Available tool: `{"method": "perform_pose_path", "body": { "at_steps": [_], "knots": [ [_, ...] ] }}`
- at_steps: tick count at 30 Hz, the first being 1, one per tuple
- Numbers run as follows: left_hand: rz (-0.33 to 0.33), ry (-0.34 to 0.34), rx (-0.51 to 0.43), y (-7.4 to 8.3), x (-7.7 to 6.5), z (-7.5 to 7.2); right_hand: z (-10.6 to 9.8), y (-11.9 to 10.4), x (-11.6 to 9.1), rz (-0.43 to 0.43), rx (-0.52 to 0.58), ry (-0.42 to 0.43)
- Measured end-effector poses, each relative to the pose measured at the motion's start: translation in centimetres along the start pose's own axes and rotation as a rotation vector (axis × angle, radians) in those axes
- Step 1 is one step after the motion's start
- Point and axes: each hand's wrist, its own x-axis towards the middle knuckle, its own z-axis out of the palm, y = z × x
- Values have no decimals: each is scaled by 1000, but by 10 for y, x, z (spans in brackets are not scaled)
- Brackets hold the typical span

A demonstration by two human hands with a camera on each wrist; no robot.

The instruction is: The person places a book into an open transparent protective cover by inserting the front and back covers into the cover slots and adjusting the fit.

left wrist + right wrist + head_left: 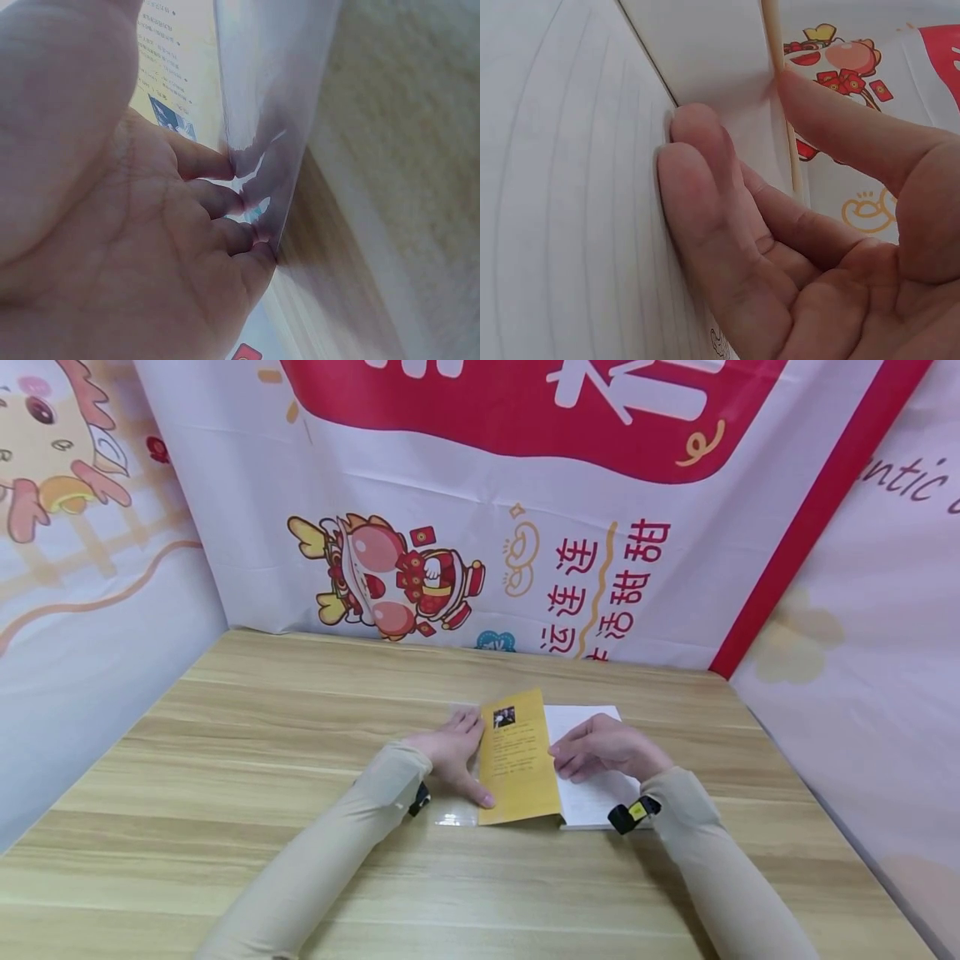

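An open book lies on the table, with a printed yellow flap point(517, 777) raised over its white pages point(592, 802). Clear plastic film point(456, 817) sticks out past the flap's left side. My left hand point(453, 756) rests there with fingers extended and thumb on the flap's lower left. In the left wrist view, its fingertips meet the film point(270, 112). My right hand point(607, 750) holds the flap's right edge. The right wrist view shows the thumb at that edge and the other fingers point(690, 180) inside, beside lined white paper point(570, 180).
The wooden table point(225, 760) extends around the book on all sides. A printed cloth banner point(450, 468) hangs behind its far edge, and pale patterned cloth point(847, 610) stands to the right. Both wrists carry black straps, the right strap point(633, 814) having a yellow patch.
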Motion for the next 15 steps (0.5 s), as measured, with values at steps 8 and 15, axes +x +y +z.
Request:
{"method": "perform_pose_path", "body": {
  "at_steps": [8,15],
  "knots": [
    [-10,-9,-1,0,2,0,1,1,2,16,0,36],
    [-12,-6,-2,0,3,0,3,1,1,25,-15,49]
  ]
}}
